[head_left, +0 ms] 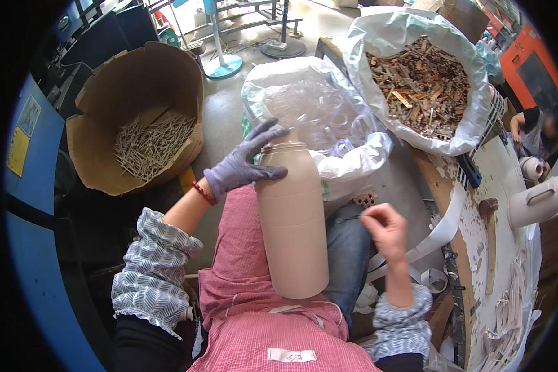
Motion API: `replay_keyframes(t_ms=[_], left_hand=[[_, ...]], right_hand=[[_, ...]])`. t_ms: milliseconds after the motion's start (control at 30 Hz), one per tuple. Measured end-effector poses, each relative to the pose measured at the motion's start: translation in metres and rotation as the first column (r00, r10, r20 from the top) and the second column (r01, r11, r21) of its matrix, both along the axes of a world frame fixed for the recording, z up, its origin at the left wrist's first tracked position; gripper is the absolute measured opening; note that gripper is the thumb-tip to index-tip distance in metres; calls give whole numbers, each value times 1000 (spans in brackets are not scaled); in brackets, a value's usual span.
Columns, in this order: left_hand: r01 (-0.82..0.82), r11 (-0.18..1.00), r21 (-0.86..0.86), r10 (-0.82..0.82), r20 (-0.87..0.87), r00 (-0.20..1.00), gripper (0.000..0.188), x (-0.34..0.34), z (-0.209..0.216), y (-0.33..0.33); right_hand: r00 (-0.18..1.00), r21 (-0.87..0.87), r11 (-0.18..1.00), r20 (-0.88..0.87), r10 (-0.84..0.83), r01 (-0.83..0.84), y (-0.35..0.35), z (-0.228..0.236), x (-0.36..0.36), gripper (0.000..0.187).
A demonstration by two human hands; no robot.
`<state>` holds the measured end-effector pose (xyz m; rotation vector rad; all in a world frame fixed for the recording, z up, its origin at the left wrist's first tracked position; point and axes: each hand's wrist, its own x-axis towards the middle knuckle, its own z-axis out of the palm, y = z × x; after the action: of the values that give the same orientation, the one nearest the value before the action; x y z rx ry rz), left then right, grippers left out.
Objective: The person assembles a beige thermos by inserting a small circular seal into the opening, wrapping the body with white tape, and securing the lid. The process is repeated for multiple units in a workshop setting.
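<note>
A tall beige plastic bottle [292,229] lies across my lap with its neck pointing away from me. My left hand [245,162], in a grey-purple glove, grips it around the shoulder and neck, thumb on the near side and fingers over the mouth. Bare and off to the bottle's right, my right hand [387,230] is closed in a pinch over my jeans. A thin dark sliver shows at its fingertips, too small to name. The right hand does not touch the bottle.
Ahead stands a lined sack of clear plastic trimmings [316,115]. A cardboard bin [84,149] with thin sticks is at left, a bag of brown scraps [421,87] at far right. The worktable [471,235] holds a beige jug [536,201] and a mallet [488,208]. Another person [542,127] works beyond.
</note>
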<state>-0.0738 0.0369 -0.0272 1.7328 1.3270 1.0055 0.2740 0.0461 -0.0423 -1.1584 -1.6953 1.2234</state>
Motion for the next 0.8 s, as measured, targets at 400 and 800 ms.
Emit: replay_keyframes(t_ms=[400, 800], left_hand=[[19, 978, 209, -12, -34, 999, 40, 0, -36, -12], [28, 972, 233, 48, -312, 949, 78, 12, -26, -16]], right_hand=[[946, -239, 967, -325, 4, -86, -18, -23, -107, 9], [996, 47, 995, 20, -86, 85, -10, -33, -105, 20]])
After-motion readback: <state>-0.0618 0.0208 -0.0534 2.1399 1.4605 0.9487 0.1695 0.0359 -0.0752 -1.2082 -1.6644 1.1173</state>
